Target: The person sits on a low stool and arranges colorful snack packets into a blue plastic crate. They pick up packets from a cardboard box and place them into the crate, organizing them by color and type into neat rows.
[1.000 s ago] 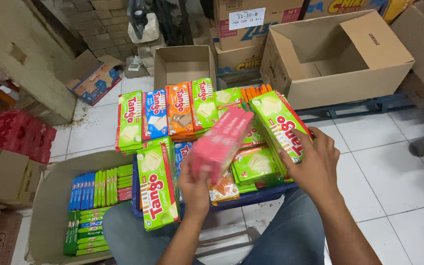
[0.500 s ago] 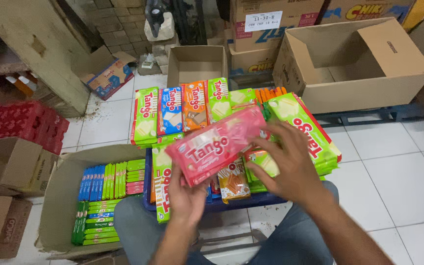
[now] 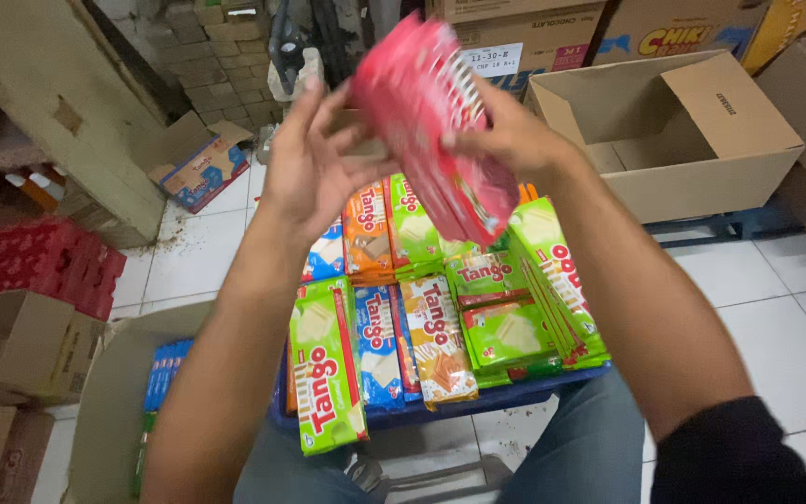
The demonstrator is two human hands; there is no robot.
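Note:
I hold a stack of pink wafer packs (image 3: 436, 117) raised in front of me, blurred by motion. My left hand (image 3: 305, 159) grips its left side and my right hand (image 3: 515, 135) grips its right side. Below my arms, a blue crate (image 3: 506, 397) rests on my lap. It is filled with green wafer packs (image 3: 324, 369), blue wafer packs (image 3: 377, 345) and orange wafer packs (image 3: 436, 341), some standing and some lying flat.
An open empty cardboard box (image 3: 673, 140) stands at the right on the white tiled floor. An open carton (image 3: 109, 392) at the lower left holds blue and green packs. Red crates (image 3: 34, 261) and closed cartons (image 3: 11, 345) sit at the far left.
Both hands have lifted the pink packs from just above the crate up to head height, and the stack has turned from lying sideways to nearly upright.

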